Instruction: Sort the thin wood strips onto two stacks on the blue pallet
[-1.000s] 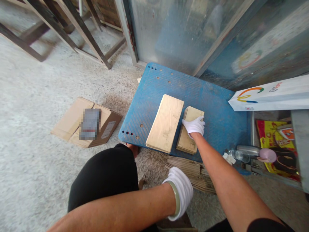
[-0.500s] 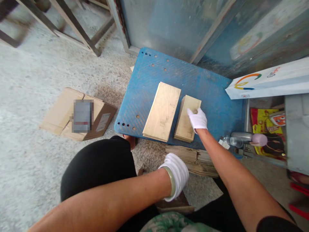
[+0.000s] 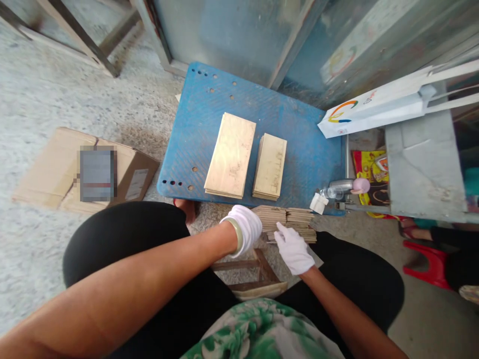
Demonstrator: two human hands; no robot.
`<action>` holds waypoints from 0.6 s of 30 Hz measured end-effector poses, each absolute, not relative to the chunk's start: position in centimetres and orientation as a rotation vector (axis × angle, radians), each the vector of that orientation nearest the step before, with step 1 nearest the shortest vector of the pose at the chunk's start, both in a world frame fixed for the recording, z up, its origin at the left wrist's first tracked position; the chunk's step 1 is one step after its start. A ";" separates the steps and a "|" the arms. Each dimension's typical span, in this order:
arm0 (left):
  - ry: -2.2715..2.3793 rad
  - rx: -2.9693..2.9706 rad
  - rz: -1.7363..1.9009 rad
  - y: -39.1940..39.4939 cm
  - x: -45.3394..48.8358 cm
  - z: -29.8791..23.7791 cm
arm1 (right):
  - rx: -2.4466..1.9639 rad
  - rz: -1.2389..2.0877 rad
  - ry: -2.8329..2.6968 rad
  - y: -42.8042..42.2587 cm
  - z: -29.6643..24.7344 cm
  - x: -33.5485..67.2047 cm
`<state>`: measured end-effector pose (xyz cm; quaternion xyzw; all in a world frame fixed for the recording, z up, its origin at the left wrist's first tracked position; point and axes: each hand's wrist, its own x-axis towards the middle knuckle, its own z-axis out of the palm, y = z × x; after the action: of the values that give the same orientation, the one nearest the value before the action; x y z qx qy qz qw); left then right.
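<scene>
Tabletop (image 3: 303, 132) bears left board stack (image 3: 231, 155) and right board stack (image 3: 270, 167), just apart. Lower board stacks (image 3: 271, 214) sit below the near edge, left hand (image 3: 247, 229) near their left end, right hand (image 3: 294, 249) before them. Carton (image 3: 48, 159) on floor (image 3: 93, 107) at left, blurred item (image 3: 98, 174) atop. Bag (image 3: 377, 112) at far right; bottle (image 3: 331, 193) at near right
</scene>
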<state>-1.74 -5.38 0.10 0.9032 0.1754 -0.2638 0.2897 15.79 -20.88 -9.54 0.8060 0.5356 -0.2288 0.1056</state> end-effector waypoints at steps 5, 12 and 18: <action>0.484 2.373 -0.839 -4.4 -1.5 -1.3 | 2.104 -0.616 1.525 -22.9 -9.9 14.1; 0.508 2.353 -0.939 -5.9 -0.9 -2.9 | 2.097 -0.651 1.528 -23.2 -10.7 15.0; 0.715 2.264 -0.814 -7.8 0.7 -3.4 | 2.094 -0.611 1.669 -23.3 -10.6 14.9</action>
<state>0.73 -7.80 -3.36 0.8574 0.2709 -0.3083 0.3105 14.86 -23.26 -10.60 0.7474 0.5960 -0.2182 0.1963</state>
